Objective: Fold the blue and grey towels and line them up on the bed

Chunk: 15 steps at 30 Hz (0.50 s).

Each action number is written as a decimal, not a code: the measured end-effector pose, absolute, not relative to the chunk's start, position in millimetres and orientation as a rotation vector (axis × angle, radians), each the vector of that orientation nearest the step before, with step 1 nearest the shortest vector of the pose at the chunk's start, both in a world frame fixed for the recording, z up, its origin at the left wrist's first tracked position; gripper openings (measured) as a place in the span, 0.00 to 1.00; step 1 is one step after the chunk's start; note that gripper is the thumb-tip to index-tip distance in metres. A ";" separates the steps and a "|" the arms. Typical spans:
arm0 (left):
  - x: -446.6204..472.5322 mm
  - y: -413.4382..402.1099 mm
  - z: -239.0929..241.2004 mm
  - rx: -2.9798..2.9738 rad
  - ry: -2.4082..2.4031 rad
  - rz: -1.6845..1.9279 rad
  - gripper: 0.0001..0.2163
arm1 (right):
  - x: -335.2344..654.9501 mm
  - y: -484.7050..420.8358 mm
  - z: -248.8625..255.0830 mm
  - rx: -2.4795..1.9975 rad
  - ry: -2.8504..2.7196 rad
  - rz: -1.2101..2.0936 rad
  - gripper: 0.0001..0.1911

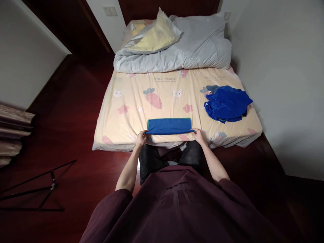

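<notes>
Blue cloth: a folded blue cloth [169,126] with a green edge lies flat near the foot edge of the bed [131,101], its long side across.
Left hand: the left hand [141,137] has its fingers closed on the cloth's near left corner.
Right hand: the right hand [198,135] has its fingers pinching the near right corner.
Open room: bare patterned sheet stretches beyond the cloth and to either side.
Nearby: a loose blue pile [227,103] sits well apart, by the bed's right edge.
Far end: a rumpled grey duvet [192,50] covers the head.
Floor: a black stand [37,189] lies on dark red floor, left.
</notes>
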State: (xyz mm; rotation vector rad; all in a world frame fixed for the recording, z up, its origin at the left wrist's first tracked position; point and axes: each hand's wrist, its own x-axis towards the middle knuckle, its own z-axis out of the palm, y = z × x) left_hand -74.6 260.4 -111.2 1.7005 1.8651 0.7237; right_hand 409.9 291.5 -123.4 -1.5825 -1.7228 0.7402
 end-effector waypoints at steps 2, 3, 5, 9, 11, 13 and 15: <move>-74.1 260.4 -110.6 1.651 1.877 0.747 0.20 | 408.8 294.0 -123.7 -1.578 -1.652 0.795 0.16; -73.4 260.6 -110.2 1.641 1.877 0.761 0.20 | 407.2 295.2 -123.1 -1.581 -1.622 0.808 0.15; -72.3 261.6 -109.0 1.646 1.872 0.783 0.18 | 403.2 297.8 -121.0 -1.594 -1.572 0.805 0.15; -74.7 264.9 -106.8 1.652 1.959 0.745 0.14 | 400.9 303.1 -116.4 -1.597 -1.502 0.808 0.17; -77.1 265.6 -106.7 1.648 2.017 0.689 0.13 | 403.0 304.0 -114.9 -1.607 -1.491 0.834 0.18; -78.4 264.5 -107.7 1.641 2.030 0.622 0.11 | 405.2 303.1 -113.5 -1.623 -1.497 0.858 0.19; -78.6 261.6 -109.2 1.628 2.011 0.575 0.11 | 406.1 301.1 -111.8 -1.622 -1.527 0.874 0.20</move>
